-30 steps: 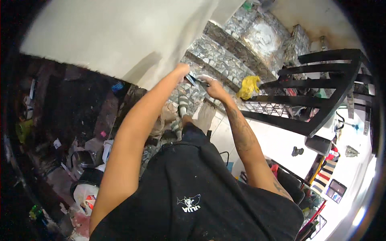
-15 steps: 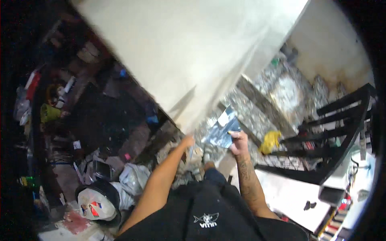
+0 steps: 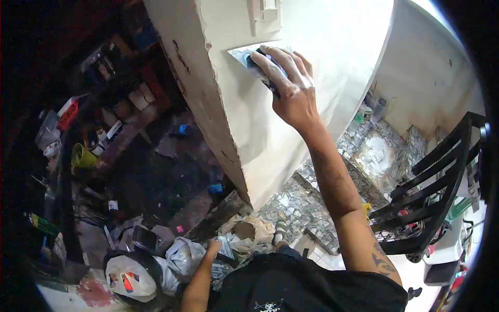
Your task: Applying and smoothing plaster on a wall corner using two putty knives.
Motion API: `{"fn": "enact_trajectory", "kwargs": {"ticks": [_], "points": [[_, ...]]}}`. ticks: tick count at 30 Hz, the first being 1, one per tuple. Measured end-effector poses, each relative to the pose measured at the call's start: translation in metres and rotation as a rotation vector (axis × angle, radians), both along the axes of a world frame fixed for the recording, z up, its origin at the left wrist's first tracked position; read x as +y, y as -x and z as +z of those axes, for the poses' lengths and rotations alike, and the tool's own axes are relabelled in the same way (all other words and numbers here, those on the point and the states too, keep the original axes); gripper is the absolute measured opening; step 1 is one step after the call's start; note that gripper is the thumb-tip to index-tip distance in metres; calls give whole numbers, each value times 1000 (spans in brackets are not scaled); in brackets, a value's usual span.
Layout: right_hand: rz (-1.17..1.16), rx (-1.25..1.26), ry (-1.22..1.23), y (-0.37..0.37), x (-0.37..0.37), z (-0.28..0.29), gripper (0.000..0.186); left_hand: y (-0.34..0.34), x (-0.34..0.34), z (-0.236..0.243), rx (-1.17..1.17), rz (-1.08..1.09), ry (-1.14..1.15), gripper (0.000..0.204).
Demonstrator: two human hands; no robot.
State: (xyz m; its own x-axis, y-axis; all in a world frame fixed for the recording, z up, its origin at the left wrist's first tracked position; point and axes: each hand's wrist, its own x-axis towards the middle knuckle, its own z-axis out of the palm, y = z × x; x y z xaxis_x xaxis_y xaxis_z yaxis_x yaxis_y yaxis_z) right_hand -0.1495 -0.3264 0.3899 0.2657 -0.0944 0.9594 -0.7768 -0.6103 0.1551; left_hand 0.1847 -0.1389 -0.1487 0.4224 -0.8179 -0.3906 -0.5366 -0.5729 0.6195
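Note:
My right hand (image 3: 293, 86) is raised to the white wall (image 3: 249, 109), fingers closed over a broad putty knife (image 3: 244, 54). Its metal blade lies against the wall just below a light switch (image 3: 268, 11), close to the corner. White smears cover my fingers. Low by my left side, my left hand (image 3: 213, 247) is closed on a tool with a flat grey blade (image 3: 226, 248); its handle is hidden in my fist.
The wall's corner edge (image 3: 221, 104) is chipped. Below me are steps faced with broken tile (image 3: 291, 200). A black railing (image 3: 436, 192) stands at right. On the left are a bag-covered bucket (image 3: 130, 278), a plastic bag (image 3: 184, 255) and a dark, cluttered room with a yellow-green pot (image 3: 83, 157).
My right hand has risen from low in front of me to the wall, bringing the putty knife against it. My left hand has dropped down and left. The view has shifted.

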Motion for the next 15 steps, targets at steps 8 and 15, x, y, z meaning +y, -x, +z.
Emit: {"fn": "enact_trajectory", "kwargs": {"ticks": [8,15], "points": [[-122,-17,-39,-9,-12,-48,51,34,-22,-34,195,-134,-153,50],[-105,-51,-116,-4,-14,-129,50,76,-55,38,328,20,-200,61]]}}
